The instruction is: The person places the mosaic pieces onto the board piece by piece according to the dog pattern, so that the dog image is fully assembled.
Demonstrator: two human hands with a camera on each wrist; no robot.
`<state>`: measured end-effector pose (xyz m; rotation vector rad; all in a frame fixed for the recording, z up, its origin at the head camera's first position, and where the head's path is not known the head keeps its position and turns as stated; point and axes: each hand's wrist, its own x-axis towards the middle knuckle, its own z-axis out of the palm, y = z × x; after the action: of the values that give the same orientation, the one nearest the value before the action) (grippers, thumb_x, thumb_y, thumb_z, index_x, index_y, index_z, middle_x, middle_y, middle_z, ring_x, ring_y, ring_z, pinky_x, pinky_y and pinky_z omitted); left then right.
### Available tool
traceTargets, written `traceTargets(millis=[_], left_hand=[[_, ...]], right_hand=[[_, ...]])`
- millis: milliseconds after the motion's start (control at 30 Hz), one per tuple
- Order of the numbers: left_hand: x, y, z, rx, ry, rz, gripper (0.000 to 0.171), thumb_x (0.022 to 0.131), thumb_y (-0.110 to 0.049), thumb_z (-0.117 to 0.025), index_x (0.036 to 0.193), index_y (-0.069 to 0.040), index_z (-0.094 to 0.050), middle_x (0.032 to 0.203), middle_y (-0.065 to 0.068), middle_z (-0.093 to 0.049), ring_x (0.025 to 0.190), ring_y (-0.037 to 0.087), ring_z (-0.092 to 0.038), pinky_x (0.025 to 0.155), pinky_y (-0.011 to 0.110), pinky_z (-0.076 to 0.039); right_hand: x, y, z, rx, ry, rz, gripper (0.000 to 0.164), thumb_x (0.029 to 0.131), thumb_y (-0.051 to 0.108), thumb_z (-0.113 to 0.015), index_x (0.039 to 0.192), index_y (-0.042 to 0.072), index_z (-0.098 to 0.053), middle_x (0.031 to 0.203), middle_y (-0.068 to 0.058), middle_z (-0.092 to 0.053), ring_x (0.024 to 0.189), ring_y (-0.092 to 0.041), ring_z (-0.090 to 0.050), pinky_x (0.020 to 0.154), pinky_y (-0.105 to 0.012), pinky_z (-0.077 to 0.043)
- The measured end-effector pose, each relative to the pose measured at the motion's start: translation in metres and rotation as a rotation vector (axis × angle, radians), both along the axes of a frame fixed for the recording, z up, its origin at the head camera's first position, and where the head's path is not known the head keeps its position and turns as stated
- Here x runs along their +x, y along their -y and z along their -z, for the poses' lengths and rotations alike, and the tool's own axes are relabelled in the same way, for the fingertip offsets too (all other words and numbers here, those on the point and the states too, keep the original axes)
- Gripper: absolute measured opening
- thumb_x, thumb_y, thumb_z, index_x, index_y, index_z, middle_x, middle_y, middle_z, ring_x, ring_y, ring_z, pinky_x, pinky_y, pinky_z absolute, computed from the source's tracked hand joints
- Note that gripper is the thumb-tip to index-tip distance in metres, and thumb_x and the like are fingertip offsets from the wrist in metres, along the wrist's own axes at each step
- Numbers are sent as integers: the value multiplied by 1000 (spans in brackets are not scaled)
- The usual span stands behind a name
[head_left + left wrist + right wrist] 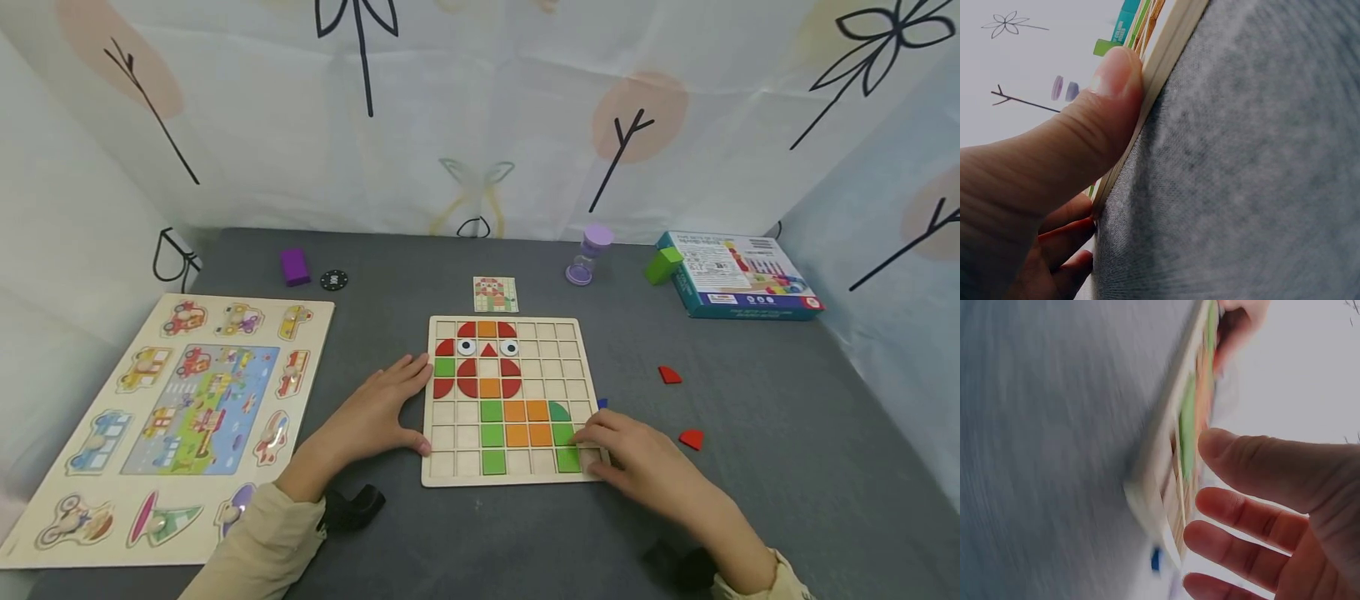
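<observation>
A wooden grid board [453, 461] lies flat, partly filled with red, orange and green tiles and two eye tiles [466, 347]. My left hand [378, 408] steadies the board's left edge, its thumb [1116, 75] against the wooden side in the left wrist view. Over the lower right edge, my right hand [637, 454] hovers or rests near a green square tile [567, 460]; its fingers [1235, 547] are spread and hold nothing in the right wrist view. Mostly hidden behind that hand is a small blue piece [602, 404]. Two red quarter-round tiles [670, 375] lie to the right.
A picture card [495, 294] lies behind the board. Left stands a vehicle peg puzzle [315, 321]. Farther back are a purple block [295, 267], a black chip [333, 280], a purple sand timer [588, 255], a green block [663, 265] and a game box [742, 275].
</observation>
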<state>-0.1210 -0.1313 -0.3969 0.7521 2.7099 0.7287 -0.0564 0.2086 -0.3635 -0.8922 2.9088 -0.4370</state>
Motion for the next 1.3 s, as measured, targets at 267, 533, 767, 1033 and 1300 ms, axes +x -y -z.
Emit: traceTargets(millis=[267,533,767,1033,1300], left_hand=[[0,3,2,-3,2,-6,104,56,-48,-77,139,-7,-30,146,7,-23,135,28,-15,105,52,-17],[1,3,1,4,7,-10,103,56,-47,-78,138,-7,-31,146,7,-23,135,28,-15,105,52,-17],[1,2,1,1,1,-5,104,56,-47,-78,138,-7,-31,146,7,-23,135,28,-16,105,52,-17],[0,1,1,-1,-4,-1,104,55,-47,-78,138,-7,-31,146,7,-23,135,28,-16,105,52,-17],[0,2,1,-3,-7,2,103,56,-47,-78,138,-6,-31,146,8,-23,135,29,-16,104,52,-18]], right_hand=[[-18,-39,-13,0,-69,191,34,69,11,-74,102,12,-63,97,2,-56,77,-14,-56,61,-29,-48],[-42,-69,-13,76,6,362,32,75,10,-70,106,5,-61,97,-10,-56,78,-22,-54,59,-36,-45],[-64,-91,-10,163,133,434,37,77,14,-67,111,1,-59,101,-18,-55,86,-31,-55,68,-47,-46],[-76,-92,-4,190,112,398,29,79,13,-65,106,3,-62,97,-15,-59,84,-28,-56,68,-46,-46],[-90,-59,-8,194,53,372,26,78,16,-66,101,4,-62,87,-9,-58,74,-21,-53,62,-40,-45]])
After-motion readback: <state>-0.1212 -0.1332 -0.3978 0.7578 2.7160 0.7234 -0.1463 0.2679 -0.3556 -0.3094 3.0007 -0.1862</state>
